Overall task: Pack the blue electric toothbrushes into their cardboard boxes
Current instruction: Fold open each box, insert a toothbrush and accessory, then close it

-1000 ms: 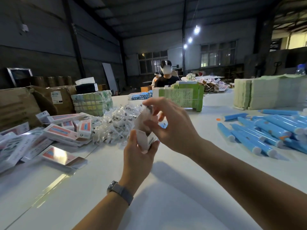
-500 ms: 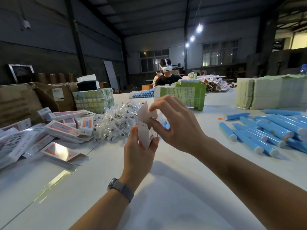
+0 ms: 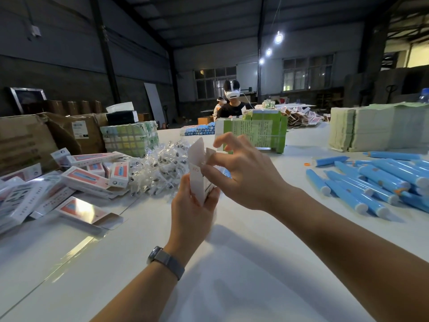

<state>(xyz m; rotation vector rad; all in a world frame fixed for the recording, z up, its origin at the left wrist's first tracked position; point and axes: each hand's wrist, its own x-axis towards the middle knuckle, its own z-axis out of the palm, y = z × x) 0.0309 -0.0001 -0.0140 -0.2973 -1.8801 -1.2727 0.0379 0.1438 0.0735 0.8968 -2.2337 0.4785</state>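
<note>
Box (image 3: 197,180): white cardboard carton, held upright above the table (image 3: 232,263), top end open, tall flap standing up, smaller side flap beside it, small red print on the near face.
Left hand (image 3: 191,206): wrapped round the lower part of the box, fingers curled on both sides, grey watch (image 3: 166,261) on the wrist.
Right hand (image 3: 241,176): at the box's open top, thumb and forefinger pinching the small side flap, other fingers curled loosely above.
Toothbrushes (image 3: 380,182): blue with white ends, lying loose in a heap on the table, well to the right of the box.
Packed cartons (image 3: 92,177): pink-and-white, piled to the left of the box.
Clear wrapped pieces (image 3: 160,168): heaped just behind the box.
Green bundle (image 3: 253,131): behind the box, farther back on the table.
</note>
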